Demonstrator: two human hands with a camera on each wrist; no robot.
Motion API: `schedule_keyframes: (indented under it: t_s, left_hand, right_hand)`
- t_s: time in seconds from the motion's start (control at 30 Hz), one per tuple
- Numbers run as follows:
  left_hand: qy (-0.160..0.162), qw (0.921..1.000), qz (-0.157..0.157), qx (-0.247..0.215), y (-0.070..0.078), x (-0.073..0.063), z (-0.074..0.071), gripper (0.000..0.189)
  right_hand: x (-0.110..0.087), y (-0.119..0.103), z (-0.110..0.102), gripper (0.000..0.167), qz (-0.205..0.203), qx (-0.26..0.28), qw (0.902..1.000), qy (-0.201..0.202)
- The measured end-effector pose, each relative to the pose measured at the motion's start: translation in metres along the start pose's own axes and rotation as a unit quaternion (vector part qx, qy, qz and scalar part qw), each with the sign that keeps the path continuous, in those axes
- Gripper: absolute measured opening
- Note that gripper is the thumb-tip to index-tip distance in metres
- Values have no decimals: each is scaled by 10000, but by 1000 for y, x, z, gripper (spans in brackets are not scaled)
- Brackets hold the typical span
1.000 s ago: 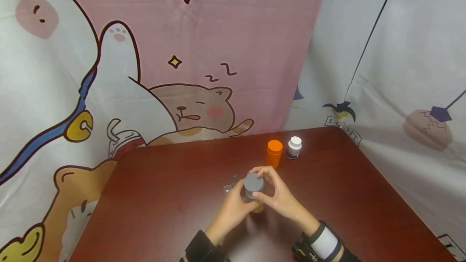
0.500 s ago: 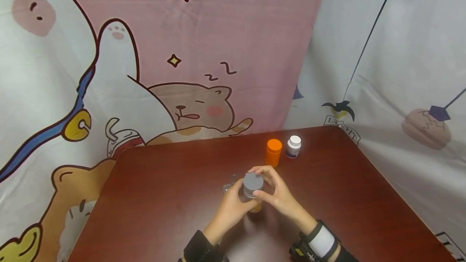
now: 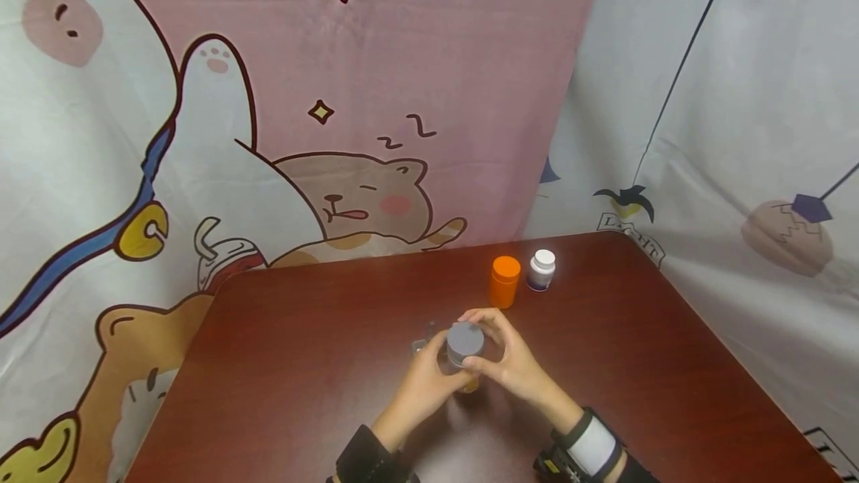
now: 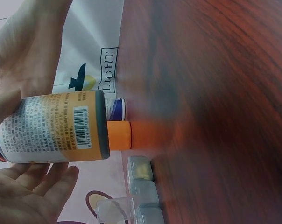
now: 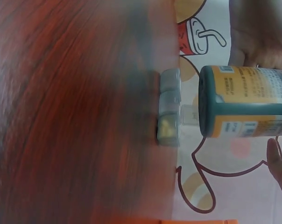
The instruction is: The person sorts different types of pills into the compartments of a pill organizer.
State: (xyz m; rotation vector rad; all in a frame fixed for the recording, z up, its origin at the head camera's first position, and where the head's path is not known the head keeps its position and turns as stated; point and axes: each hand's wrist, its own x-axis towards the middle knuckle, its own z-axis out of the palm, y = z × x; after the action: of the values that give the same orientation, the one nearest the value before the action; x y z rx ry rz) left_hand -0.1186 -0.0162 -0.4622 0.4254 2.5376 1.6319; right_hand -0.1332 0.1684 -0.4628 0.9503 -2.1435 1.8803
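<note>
A dark-bodied pill bottle (image 4: 52,128) with a yellow and white printed label is held between both hands, its base over the table. Its round grey lid (image 3: 465,341) faces up in the head view. My left hand (image 3: 421,377) grips the bottle from the left side, thumb toward the near side. From the right, my right hand (image 3: 515,365) holds the lid, with thumb and fingers curled around its edge. Barcode and fine print show on the label in the left wrist view. Just beyond the left fingers is a clear pill organizer (image 5: 169,105), mostly hidden in the head view.
An orange bottle (image 3: 505,282) stands behind the hands on the dark red wooden table (image 3: 302,341). Right beside it is a small white bottle (image 3: 541,271). One organizer compartment contains something yellowish. A cartoon-printed cloth (image 3: 456,58) hangs behind the table.
Both hands keep their hold on the bottle and lid. The lid has shifted very slightly toward me; the view has tilted a little. The other bottles stay in place.
</note>
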Motion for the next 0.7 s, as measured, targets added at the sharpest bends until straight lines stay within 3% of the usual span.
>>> schedule_keyframes:
  t_s: [0.1,0.23,0.33,0.5,0.63,0.7]
  left_hand:
    - [-48,9999,16,147,-1,0,0,69]
    - [-101,9994,67,332,-2,-1,0,69]
    - [-65,9992,93,393,-4,-2,1,71]
    - [-56,9984,56,558,-8,-2,4,70]
    - [-54,9982,37,600,-9,-2,6,70]
    - [-87,9985,33,545,-9,-2,5,72]
  right_hand:
    - [-1,-1,1,59,26,-825,9966,16]
    - [-3,-5,7,57,51,-1962,9805,81]
    - [-4,-9,14,52,12,-2680,9632,226]
    - [-5,-17,23,57,-29,-3759,9256,442]
    - [-6,-27,21,61,224,-4292,9028,133]
    - [-6,-32,17,67,393,-4270,9030,-268]
